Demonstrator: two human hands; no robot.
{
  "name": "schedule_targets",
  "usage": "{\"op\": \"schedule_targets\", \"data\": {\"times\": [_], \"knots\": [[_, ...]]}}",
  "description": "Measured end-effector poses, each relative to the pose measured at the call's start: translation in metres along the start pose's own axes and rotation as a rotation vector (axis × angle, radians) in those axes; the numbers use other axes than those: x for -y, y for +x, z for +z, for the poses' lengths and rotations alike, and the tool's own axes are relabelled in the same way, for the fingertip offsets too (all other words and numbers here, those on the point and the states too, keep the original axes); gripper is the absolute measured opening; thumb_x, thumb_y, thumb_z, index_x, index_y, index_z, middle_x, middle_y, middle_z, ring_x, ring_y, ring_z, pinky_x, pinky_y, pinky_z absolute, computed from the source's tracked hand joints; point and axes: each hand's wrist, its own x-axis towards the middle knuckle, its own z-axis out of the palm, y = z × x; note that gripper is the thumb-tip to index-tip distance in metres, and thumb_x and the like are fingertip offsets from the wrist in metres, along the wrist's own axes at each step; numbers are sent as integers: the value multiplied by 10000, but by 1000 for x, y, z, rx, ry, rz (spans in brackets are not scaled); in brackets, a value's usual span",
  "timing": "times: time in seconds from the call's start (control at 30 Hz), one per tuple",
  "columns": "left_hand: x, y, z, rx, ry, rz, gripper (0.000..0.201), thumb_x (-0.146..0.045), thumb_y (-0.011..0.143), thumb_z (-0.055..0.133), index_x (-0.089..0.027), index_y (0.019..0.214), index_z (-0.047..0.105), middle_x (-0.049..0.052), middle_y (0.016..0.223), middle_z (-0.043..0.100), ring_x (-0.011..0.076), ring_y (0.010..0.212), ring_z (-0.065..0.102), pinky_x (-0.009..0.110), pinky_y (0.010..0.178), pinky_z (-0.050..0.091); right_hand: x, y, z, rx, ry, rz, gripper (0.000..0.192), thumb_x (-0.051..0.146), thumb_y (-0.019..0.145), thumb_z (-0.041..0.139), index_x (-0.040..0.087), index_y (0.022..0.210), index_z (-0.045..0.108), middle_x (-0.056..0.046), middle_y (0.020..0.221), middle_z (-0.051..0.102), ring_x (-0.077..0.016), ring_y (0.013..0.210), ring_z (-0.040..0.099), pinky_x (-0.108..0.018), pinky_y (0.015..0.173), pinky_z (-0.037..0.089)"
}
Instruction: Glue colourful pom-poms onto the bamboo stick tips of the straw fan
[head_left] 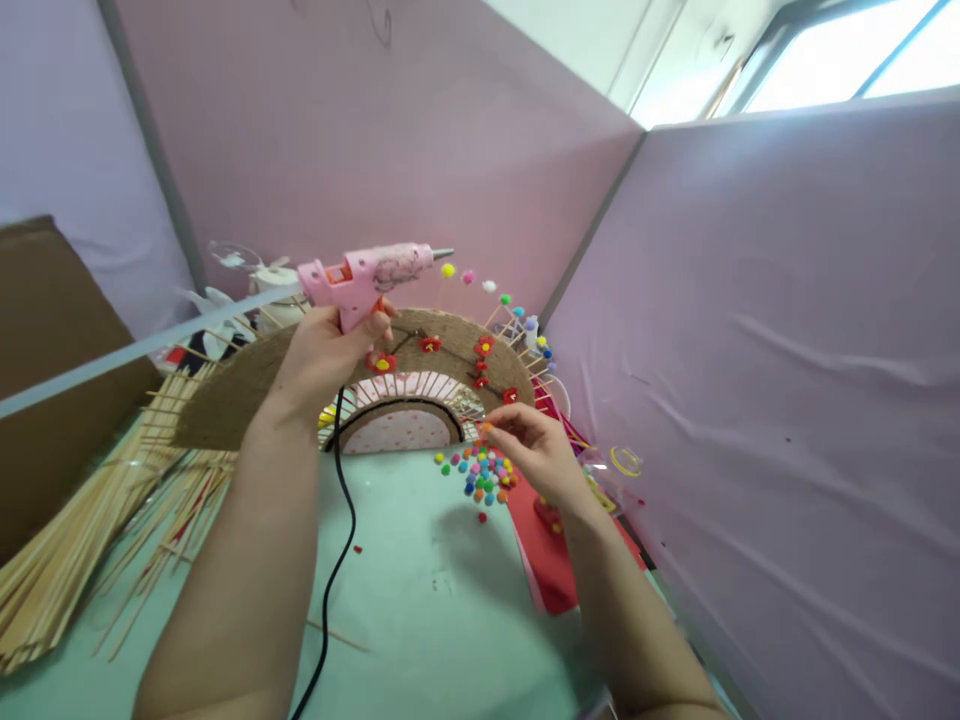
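Observation:
My left hand (pixel 326 350) is wrapped round the grip of a pink hot glue gun (pixel 367 270), its metal nozzle pointing right. A long translucent glue stick (pixel 150 345) sticks out of its back end. My right hand (pixel 532 440) pinches a small orange pompom (pixel 486 428) above a heap of coloured pompoms (pixel 487 475) on the table. Behind both hands stands a fan-shaped craft piece (pixel 225 395) of brown twine and thin sticks. Red flowers (pixel 430 345) sit along its dark branch, and coloured pompoms (pixel 505 299) tip several sticks on its right side.
A bundle of wooden sticks (pixel 82 550) lies on the left, with loose sticks beside it. Red paper (pixel 547 570) is on the right of the pale green table (pixel 420 640). The black cord (pixel 328 600) runs down across the tabletop. A cardboard box (pixel 60 370) stands far left.

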Motion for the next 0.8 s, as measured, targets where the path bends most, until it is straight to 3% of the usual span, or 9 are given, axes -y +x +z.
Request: {"op": "schedule_targets", "data": {"times": [0.13,0.3,0.53,0.8], "knots": [[-5,-2,1,-4,-5,-23,302,-383,694,768,-145,833,645,-12,622,583,82,470,480,213,454,414,10,37,8,-149,457,5,217,324,737,775,252,932,715,30,768,682,-92,644,601,-217,621,512],[-5,-2,0,9,-9,-44,325,-402,711,745,-133,858,636,-6,645,582,77,475,473,211,455,410,28,70,19,-141,782,69,300,231,569,886,232,835,748,30,813,719,-78,743,667,-176,739,563],[-5,-1,-2,23,3,-20,356,-407,666,780,-128,848,653,-17,626,574,74,475,465,215,470,415,43,88,29,-76,833,-10,320,287,583,908,220,845,738,1,867,766,-91,769,705,-170,735,581],[3,1,-7,56,6,-17,420,-495,720,744,-125,895,648,-9,665,582,80,498,478,216,477,398,55,115,33,-102,758,-97,301,355,628,874,217,829,698,0,833,764,-107,745,700,-195,677,568]]}}
